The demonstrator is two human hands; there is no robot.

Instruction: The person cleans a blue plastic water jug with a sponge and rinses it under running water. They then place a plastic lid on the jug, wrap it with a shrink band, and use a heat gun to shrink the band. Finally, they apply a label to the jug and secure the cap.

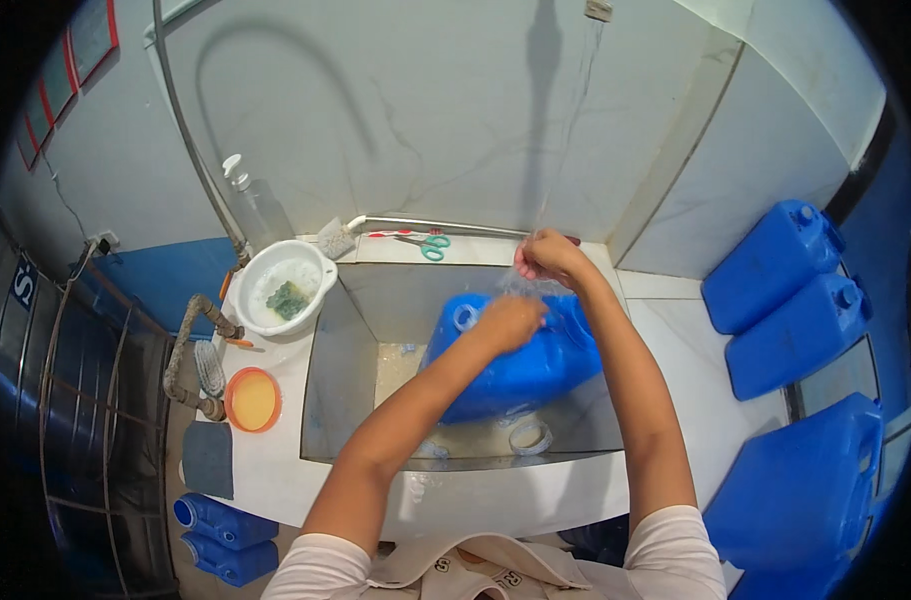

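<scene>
A large blue plastic jug (515, 375) lies in the tiled sink basin (343, 375), its round open mouth (466, 316) facing up at the left. Over the jug's top, near its handle, is my left hand (511, 322), slightly blurred; its grip is hard to make out. My right hand (549, 259) is above the jug's far edge with curled fingers, in a thin stream of water (568, 142) falling from a spout (598, 10) on the wall. Whether it holds anything is unclear. A ring-shaped pale item (530, 436) lies in the basin near the front edge.
White basin (281, 289) with suds and a green scouring pad (289, 301), pump bottle (256, 202), orange bowl (253, 400) and pipe stand left. Brush (337, 238) and scissors (431, 246) lie on the back ledge. Blue jugs (774, 266) stand right; smaller ones (226, 521) are below left.
</scene>
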